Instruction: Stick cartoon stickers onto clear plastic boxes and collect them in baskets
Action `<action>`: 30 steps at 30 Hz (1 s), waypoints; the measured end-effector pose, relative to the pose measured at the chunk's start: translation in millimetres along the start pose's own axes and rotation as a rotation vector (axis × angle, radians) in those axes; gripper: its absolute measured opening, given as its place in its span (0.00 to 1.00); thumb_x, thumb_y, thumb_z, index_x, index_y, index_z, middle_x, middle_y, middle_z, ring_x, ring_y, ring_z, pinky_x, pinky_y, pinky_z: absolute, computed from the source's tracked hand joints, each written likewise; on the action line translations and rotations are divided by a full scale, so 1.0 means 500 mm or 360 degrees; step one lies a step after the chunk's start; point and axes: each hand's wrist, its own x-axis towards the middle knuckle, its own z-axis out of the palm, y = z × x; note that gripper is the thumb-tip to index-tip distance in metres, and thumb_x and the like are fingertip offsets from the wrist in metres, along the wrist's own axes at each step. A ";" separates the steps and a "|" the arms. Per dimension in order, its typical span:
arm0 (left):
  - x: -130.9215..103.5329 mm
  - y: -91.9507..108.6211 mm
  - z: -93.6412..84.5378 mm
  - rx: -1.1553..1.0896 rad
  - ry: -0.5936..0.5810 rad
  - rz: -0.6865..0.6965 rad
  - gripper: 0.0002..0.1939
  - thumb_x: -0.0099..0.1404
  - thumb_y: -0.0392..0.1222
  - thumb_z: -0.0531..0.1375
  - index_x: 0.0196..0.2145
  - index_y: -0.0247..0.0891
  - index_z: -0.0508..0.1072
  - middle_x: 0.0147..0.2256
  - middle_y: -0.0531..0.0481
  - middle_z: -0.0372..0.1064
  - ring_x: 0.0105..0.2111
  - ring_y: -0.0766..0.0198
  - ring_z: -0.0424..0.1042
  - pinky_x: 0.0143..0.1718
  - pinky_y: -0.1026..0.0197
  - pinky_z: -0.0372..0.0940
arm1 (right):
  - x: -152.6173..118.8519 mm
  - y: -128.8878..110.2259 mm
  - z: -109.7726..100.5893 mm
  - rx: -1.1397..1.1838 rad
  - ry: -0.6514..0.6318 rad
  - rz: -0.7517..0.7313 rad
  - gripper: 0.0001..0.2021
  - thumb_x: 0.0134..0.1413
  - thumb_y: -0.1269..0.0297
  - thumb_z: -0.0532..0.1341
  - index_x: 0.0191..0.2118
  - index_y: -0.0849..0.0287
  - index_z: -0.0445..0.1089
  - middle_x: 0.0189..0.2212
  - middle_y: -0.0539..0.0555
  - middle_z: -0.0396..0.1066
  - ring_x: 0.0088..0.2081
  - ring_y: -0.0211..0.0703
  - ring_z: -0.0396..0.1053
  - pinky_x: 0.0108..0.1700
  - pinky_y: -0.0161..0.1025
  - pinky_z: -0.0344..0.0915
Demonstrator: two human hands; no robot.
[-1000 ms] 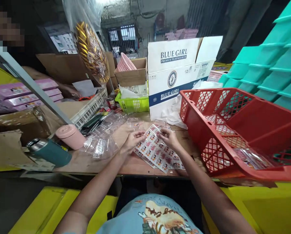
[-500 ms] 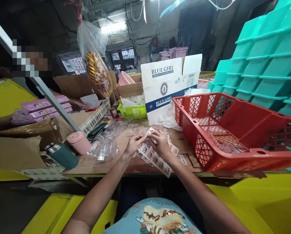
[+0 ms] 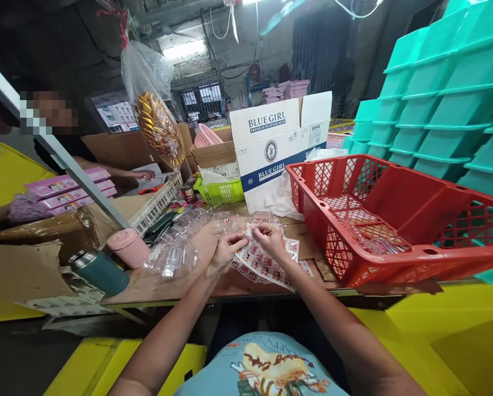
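Several printed sticker sheets (image 3: 265,265) with small cartoon figures lie fanned out on the wooden table, the top one reaching up to my fingers. My left hand (image 3: 229,248) has its fingertips pinched at the left of the top sheet's upper end; what lies between them is too small to tell. Close beside it, my right hand (image 3: 270,240) pinches the upper part of that sheet between thumb and fingers. Clear plastic packages (image 3: 176,256) are piled left of my hands, and another clear package with a pink print (image 3: 226,221) rests just behind them.
A red basket (image 3: 378,266) stands on the right, before stacked turquoise bins (image 3: 432,99). Behind are a white carton (image 3: 271,148) and a green basket (image 3: 219,192). A pink cup (image 3: 129,247) and a dark bottle (image 3: 100,272) stand left. Another person's hand (image 3: 144,174) rests on papers.
The view has shifted slightly. The top sticker sheet has turned and lies flatter below my hands. My hands have drawn slightly apart. The other person's hand has moved onto the papers.
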 end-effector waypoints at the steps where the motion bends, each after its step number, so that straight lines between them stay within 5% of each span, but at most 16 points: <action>1: 0.006 -0.005 -0.008 0.0020 0.0028 -0.0010 0.21 0.45 0.45 0.74 0.36 0.34 0.81 0.32 0.45 0.78 0.33 0.58 0.75 0.40 0.55 0.68 | 0.006 0.017 -0.003 0.0010 0.0058 0.0071 0.17 0.65 0.58 0.58 0.28 0.62 0.71 0.23 0.48 0.69 0.25 0.35 0.66 0.29 0.34 0.65; 7: 0.036 -0.026 -0.017 0.0044 0.0209 0.0042 0.12 0.49 0.44 0.72 0.32 0.40 0.78 0.37 0.46 0.76 0.47 0.53 0.72 0.50 0.53 0.65 | 0.036 0.054 -0.040 0.0024 0.0323 0.0219 0.23 0.69 0.56 0.48 0.31 0.64 0.72 0.28 0.55 0.70 0.31 0.43 0.67 0.37 0.43 0.66; 13: 0.045 -0.016 0.043 -0.0313 0.0040 -0.0026 0.25 0.59 0.64 0.62 0.33 0.34 0.76 0.36 0.42 0.76 0.45 0.54 0.73 0.51 0.52 0.63 | -0.005 -0.037 -0.030 0.0231 -0.0077 0.0019 0.08 0.52 0.56 0.67 0.32 0.55 0.77 0.36 0.55 0.75 0.46 0.51 0.67 0.58 0.52 0.58; 18: 0.007 -0.015 0.019 -0.0573 0.0019 -0.0070 0.33 0.61 0.69 0.56 0.40 0.34 0.78 0.48 0.38 0.75 0.52 0.54 0.69 0.56 0.53 0.60 | -0.023 -0.057 -0.038 0.0516 0.0000 0.0353 0.16 0.59 0.50 0.60 0.37 0.57 0.78 0.40 0.58 0.74 0.46 0.52 0.68 0.49 0.49 0.64; 23: -0.039 -0.011 0.023 -0.0654 -0.0133 0.0070 0.37 0.66 0.70 0.47 0.47 0.36 0.78 0.57 0.40 0.69 0.64 0.51 0.56 0.64 0.50 0.48 | -0.034 -0.078 -0.029 0.0963 -0.0008 0.0805 0.18 0.52 0.47 0.65 0.36 0.60 0.79 0.34 0.55 0.77 0.39 0.47 0.72 0.37 0.39 0.68; 30: -0.075 -0.016 0.045 -0.0034 -0.0172 0.0528 0.34 0.65 0.67 0.50 0.60 0.44 0.69 0.63 0.45 0.61 0.67 0.51 0.51 0.69 0.48 0.41 | -0.062 -0.147 0.003 0.1646 -0.0042 0.1188 0.18 0.40 0.50 0.73 0.34 0.58 0.77 0.32 0.53 0.78 0.35 0.43 0.76 0.35 0.40 0.76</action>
